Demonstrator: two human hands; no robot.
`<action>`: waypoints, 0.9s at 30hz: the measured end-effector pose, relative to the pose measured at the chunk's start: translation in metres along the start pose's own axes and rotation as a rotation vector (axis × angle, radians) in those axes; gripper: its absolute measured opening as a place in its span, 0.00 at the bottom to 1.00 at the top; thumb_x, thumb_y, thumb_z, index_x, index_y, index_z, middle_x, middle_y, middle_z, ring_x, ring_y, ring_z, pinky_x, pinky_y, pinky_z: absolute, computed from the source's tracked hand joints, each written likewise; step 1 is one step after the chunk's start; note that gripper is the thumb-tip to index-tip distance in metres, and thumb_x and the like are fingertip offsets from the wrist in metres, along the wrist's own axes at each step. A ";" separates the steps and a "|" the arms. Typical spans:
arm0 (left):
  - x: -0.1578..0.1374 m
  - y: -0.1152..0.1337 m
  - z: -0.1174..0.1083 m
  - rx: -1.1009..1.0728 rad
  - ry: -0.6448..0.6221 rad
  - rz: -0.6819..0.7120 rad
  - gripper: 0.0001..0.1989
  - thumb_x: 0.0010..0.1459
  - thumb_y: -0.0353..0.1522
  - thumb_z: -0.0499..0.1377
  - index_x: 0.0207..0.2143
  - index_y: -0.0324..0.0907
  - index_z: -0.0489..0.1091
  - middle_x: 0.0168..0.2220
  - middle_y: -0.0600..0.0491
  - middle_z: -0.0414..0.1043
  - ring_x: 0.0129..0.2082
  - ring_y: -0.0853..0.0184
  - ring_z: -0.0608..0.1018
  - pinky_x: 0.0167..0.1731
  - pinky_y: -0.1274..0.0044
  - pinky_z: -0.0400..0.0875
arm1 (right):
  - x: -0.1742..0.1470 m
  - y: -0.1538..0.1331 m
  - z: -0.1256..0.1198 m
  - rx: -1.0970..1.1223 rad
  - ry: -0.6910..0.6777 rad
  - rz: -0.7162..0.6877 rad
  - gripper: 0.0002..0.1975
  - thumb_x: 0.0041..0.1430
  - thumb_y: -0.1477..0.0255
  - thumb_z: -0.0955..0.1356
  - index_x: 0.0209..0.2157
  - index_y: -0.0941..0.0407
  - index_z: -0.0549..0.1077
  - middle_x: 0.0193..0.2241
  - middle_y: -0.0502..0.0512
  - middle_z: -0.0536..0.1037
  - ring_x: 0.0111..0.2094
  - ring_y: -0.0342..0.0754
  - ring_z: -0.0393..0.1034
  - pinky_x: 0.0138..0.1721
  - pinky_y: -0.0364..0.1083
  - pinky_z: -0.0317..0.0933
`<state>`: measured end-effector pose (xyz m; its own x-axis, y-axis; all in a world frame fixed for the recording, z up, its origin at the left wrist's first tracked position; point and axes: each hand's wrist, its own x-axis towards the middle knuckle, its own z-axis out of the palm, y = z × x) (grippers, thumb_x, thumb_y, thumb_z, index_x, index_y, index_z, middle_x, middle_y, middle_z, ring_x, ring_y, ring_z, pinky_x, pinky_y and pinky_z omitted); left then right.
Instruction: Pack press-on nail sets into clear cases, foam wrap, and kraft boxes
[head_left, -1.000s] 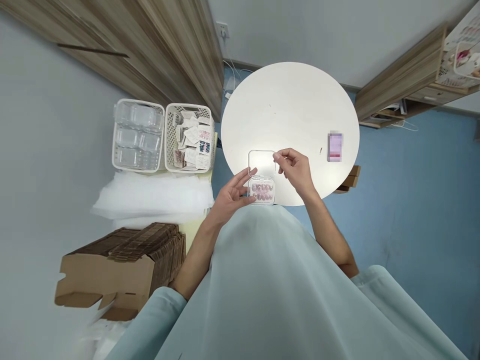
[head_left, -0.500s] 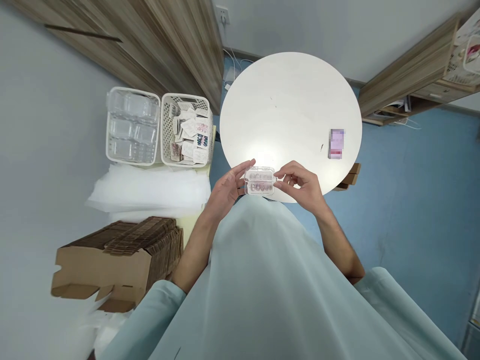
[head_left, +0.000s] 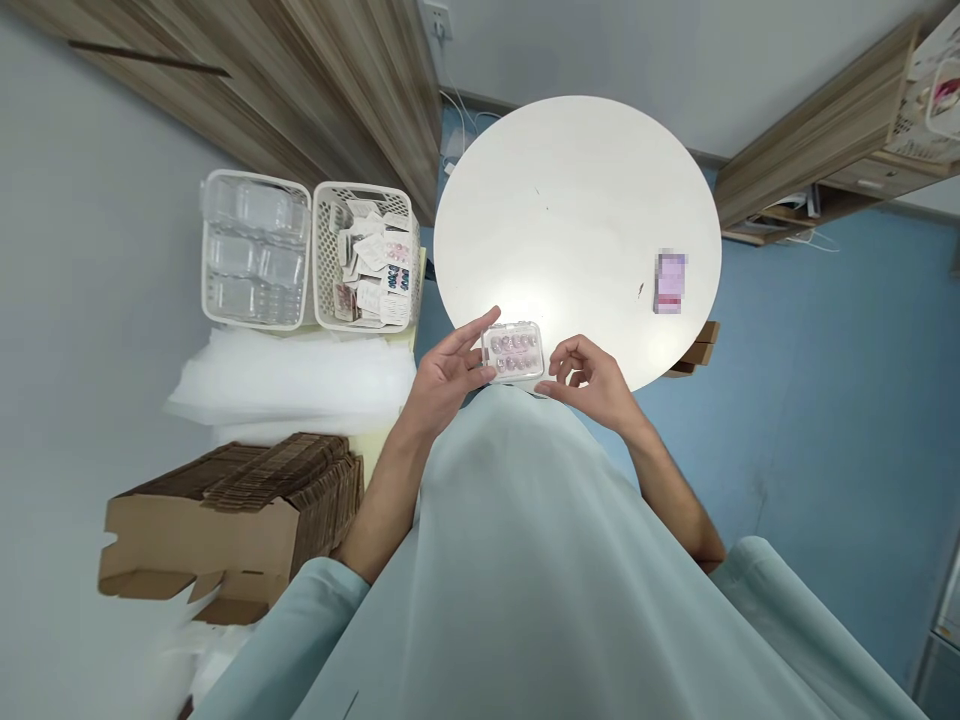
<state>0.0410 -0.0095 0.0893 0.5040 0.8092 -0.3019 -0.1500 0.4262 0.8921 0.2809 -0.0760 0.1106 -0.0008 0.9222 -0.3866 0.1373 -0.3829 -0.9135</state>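
A small clear plastic box [head_left: 513, 351] holds two rows of shiny pinkish pieces that look like press-on nails on a white card. My left hand [head_left: 448, 378] grips it by its left side, thumb at the lower corner and forefinger stretched out past the top edge. Just right of the box, my right hand [head_left: 589, 380] is apart from it, with its fingers loosely curved and nothing between them. The box is over the near edge of the white round table [head_left: 577, 200], and its lid appears closed.
A purple-pink packet, blurred [head_left: 670, 282], lies on the table's right side. To the left stand a basket of clear boxes [head_left: 255, 250] and a basket of carded nail sets [head_left: 375, 255]. White foam sheets [head_left: 292, 380] and stacked folded cardboard boxes [head_left: 225, 530] lie nearer.
The lid, which looked partly raised, now appears flat over the nails. My right hand has let go of the box's right edge and moved slightly away.
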 end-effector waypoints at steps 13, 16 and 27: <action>-0.002 -0.017 -0.003 0.201 0.166 -0.020 0.45 0.60 0.50 0.72 0.74 0.54 0.59 0.77 0.41 0.56 0.61 0.51 0.79 0.55 0.62 0.80 | 0.013 0.017 0.015 0.206 -0.073 0.150 0.27 0.59 0.43 0.76 0.36 0.54 0.78 0.34 0.53 0.81 0.27 0.43 0.73 0.23 0.42 0.64; -0.002 -0.022 -0.005 0.225 0.197 -0.052 0.44 0.60 0.49 0.71 0.74 0.53 0.61 0.76 0.40 0.58 0.50 0.59 0.83 0.49 0.66 0.82 | 0.018 0.024 0.018 0.191 -0.073 0.160 0.27 0.58 0.43 0.75 0.36 0.54 0.77 0.34 0.53 0.82 0.27 0.43 0.73 0.23 0.41 0.64; 0.009 -0.057 -0.030 0.289 0.325 -0.035 0.39 0.60 0.44 0.70 0.71 0.48 0.65 0.72 0.39 0.65 0.45 0.60 0.84 0.39 0.72 0.81 | 0.049 0.056 0.039 0.162 -0.091 0.187 0.27 0.57 0.44 0.76 0.36 0.56 0.78 0.34 0.54 0.82 0.27 0.42 0.72 0.23 0.40 0.63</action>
<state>0.0283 -0.0144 0.0258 0.2038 0.9014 -0.3821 0.1300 0.3619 0.9231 0.2500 -0.0539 0.0356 -0.0801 0.8288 -0.5538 -0.0171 -0.5566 -0.8306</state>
